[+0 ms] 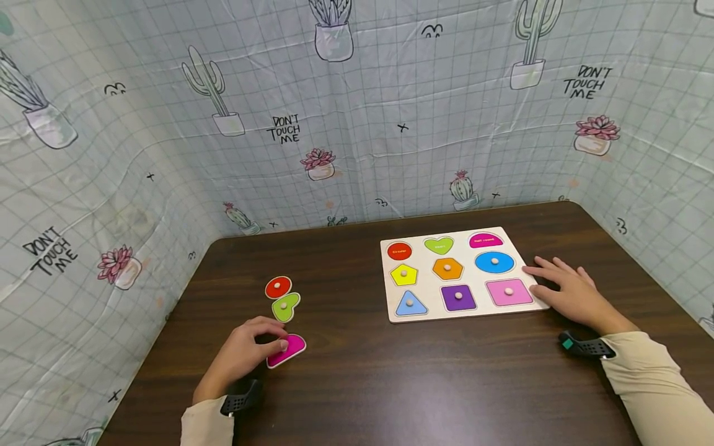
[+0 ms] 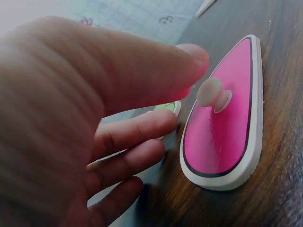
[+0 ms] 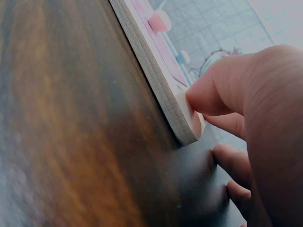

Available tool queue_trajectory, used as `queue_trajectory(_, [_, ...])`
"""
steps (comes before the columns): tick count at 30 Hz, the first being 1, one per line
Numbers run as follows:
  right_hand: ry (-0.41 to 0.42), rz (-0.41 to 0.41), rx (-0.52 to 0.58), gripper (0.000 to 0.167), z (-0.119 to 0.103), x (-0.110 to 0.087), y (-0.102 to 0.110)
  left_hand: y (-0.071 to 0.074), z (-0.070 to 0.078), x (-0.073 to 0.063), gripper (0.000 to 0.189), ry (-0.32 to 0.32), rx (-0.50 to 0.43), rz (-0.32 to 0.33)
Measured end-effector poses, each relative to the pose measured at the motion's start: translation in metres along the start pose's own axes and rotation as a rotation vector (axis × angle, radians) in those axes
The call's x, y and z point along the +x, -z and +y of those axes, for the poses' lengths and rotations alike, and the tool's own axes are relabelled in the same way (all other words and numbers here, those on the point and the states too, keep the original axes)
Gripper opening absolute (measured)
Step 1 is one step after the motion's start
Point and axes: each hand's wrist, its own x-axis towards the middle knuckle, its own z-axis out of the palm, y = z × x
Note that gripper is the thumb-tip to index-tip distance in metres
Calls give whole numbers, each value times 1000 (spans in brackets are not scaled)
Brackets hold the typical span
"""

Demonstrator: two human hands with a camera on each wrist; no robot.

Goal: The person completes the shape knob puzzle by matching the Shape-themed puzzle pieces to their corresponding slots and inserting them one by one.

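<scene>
The left hand [image 1: 245,350] is over a magenta half-round puzzle piece [image 1: 288,352] with a small wooden knob [image 2: 209,92]. Its thumb tip comes close to that knob in the left wrist view, while the other fingers spread apart beneath. Just beyond lie a green heart piece [image 1: 286,307] and a red circle piece [image 1: 277,287], each with a knob. The right hand [image 1: 574,294] rests at the right edge of a white puzzle board [image 1: 429,301], fingers extended. In the right wrist view, the thumb [image 3: 208,97] touches the board's corner.
Knobbed pieces sit in the board's lower two rows, including a yellow pentagon [image 1: 404,280] and a purple square [image 1: 458,302]. The red, green and magenta shapes along its top row carry printed words and no knobs. A patterned cloth [image 1: 390,124] stands behind the brown table [image 1: 357,384].
</scene>
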Motion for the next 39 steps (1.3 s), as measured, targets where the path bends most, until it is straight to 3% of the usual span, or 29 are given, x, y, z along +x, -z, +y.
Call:
queue_trajectory(8, [-3,-9,-10,48,2,1,-1,1,-3,1,20,30,-65,-58])
queue_trajectory(17, [-3,-7,-12,48,3,1,-2,1,-6,1,20,-3,-86,-96])
queue_trajectory(30, [-7,1,-8,49,2,0,-2,-2,-4,5,14,-21,-22,-27])
queue_trajectory(39, [-7,4,3,48,0,0,-1,-1,-8,4,8,-30,-25,-38])
